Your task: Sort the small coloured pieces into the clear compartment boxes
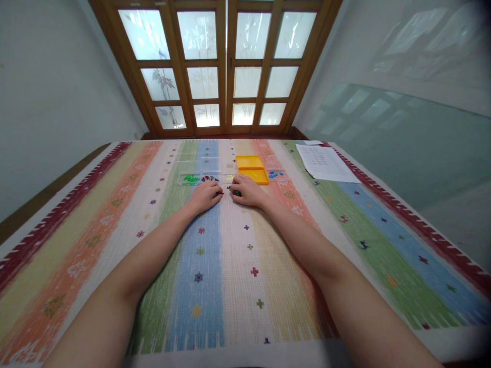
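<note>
Both my arms stretch far forward over a striped cloth (230, 255). My left hand (205, 196) rests on the cloth with fingers curled, fingertips at a small dark piece near a clear tray of dark beads (209, 178). My right hand (247, 190) lies beside it, fingers closed round a small dark-green bead (238, 193). Just beyond my hands stands a row of small clear trays: green beads (189, 179) at the left, dark ones, pale ones (229, 178), and blue beads (275, 175) at the right.
A yellow tray (251, 168), in two parts, sits behind my right hand. A printed white sheet (326, 162) lies at the far right of the cloth. Wooden glazed doors (226, 66) rise beyond the table's far edge.
</note>
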Tool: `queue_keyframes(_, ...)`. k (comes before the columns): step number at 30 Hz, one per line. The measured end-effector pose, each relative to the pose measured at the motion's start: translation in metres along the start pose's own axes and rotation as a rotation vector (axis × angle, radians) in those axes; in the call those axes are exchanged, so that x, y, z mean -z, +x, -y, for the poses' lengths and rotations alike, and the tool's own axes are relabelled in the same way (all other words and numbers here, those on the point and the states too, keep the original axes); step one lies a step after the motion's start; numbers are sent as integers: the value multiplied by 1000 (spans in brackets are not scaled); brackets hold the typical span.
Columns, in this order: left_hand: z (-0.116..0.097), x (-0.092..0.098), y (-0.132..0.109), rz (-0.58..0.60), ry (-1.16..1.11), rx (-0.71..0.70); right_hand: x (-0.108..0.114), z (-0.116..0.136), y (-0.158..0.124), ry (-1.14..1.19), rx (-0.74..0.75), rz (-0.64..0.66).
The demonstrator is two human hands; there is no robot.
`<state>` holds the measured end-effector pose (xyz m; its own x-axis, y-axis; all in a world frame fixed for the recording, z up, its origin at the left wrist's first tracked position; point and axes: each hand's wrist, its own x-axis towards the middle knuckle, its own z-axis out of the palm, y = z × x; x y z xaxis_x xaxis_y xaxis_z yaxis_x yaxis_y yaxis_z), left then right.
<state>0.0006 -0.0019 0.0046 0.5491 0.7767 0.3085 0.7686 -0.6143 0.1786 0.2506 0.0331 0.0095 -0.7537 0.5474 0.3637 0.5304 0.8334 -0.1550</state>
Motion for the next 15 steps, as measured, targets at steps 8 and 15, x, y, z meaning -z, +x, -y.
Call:
queue_keyframes(8,-2,-3,3,19,-3,79,-10,0,2,95,-8,-60)
queue_keyframes(15,1,-2,2,-33,-42,144,-14,-10,0,87,-142,-217)
